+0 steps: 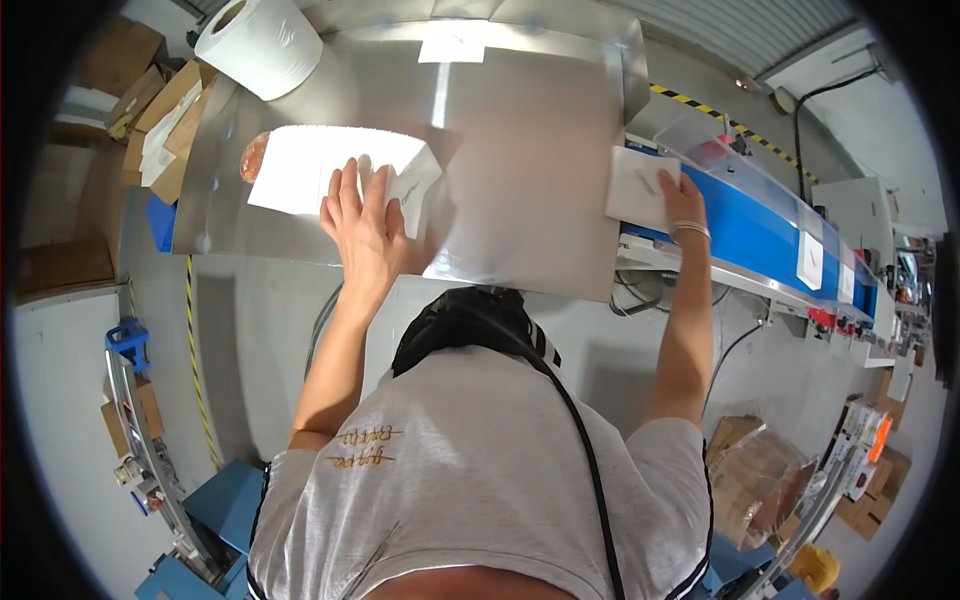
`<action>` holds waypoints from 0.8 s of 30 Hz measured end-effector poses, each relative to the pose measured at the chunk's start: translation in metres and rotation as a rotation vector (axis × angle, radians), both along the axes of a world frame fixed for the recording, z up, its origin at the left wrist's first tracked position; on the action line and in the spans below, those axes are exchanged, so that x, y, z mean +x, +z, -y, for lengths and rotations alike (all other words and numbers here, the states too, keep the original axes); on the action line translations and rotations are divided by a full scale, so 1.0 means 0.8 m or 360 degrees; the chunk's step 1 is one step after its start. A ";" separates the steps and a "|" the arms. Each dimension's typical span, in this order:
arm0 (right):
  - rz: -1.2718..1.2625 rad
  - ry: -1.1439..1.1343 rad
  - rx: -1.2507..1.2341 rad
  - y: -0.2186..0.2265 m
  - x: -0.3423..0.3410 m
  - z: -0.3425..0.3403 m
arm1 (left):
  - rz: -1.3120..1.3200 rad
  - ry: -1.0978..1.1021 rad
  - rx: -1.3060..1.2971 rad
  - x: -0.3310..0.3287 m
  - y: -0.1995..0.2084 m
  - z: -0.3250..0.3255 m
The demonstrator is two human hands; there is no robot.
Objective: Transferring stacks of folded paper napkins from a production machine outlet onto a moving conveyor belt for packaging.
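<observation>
A long row of white flat packets, pressed closely together, lies on the left half of the metal table. Resting on its right end is my left hand, palm down with fingers apart. One packet at that end leans at an angle beside my fingertips. My right hand grips a single white packet by its right side, thumb on top. That packet lies over the table's right edge, where the blue conveyor belt starts. A round orange-red patterned object shows partly behind the row's left end.
A big white paper roll stands at the back left. Another white packet lies at the table's far edge. Further packets sit down the belt, beside a clear guard. Cardboard boxes stand left of the table.
</observation>
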State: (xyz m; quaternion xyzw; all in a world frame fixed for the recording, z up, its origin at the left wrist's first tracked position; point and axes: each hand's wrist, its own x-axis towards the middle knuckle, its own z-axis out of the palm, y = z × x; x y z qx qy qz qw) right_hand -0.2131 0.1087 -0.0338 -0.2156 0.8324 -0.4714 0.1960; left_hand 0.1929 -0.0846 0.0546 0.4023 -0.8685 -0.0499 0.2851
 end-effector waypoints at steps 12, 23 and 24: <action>-0.0315 0.0945 -0.0243 0.058 0.105 0.103 | -0.0214 0.0008 0.0043 -0.003 -0.001 -0.004; 0.0530 0.1410 -0.0422 0.031 0.221 0.206 | -0.0090 0.0001 0.0086 0.007 0.019 0.011; 0.0645 0.1198 -0.0457 0.030 0.213 0.187 | -0.0116 0.0036 0.0031 0.011 0.014 0.016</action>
